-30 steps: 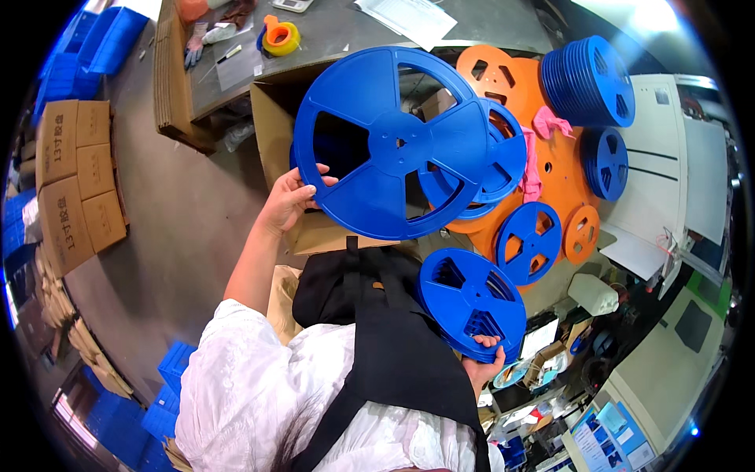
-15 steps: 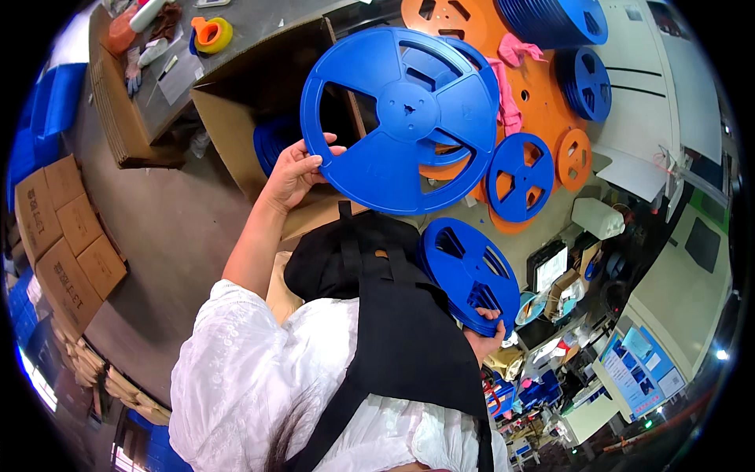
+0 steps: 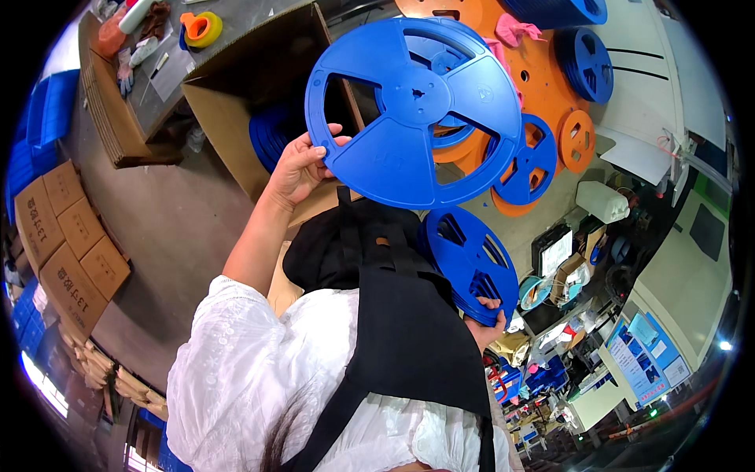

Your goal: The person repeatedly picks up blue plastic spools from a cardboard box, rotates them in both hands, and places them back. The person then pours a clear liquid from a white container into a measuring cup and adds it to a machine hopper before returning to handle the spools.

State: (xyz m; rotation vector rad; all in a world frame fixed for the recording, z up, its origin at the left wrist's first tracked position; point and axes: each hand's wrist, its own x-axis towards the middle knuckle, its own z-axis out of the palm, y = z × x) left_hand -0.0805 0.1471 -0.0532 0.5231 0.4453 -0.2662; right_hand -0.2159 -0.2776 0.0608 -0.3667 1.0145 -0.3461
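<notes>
A large blue plastic reel disc (image 3: 385, 161), with three wide cut-outs and a small centre hole, is held up by its left rim. My left hand (image 3: 303, 167) pinches that rim between thumb and fingers. Lower right, my right hand (image 3: 486, 321) grips the edge of a stack of blue reel discs (image 3: 462, 256) resting against my black apron. Beyond the raised disc, further blue reels (image 3: 525, 169) lie on a round orange surface (image 3: 543, 86); the raised disc partly hides them.
An opened cardboard box (image 3: 224, 134) with blue discs (image 3: 267, 141) inside stands left of the raised disc. More blue reels (image 3: 583, 67) and a pink cloth (image 3: 515, 31) sit far right. Closed cartons (image 3: 71, 252) are stacked at left. Tape rolls (image 3: 203, 30) lie on the grey table.
The raised disc has shifted slightly right and up and is turned a little, now covering more of the reels behind it. Both hands keep their grips.
</notes>
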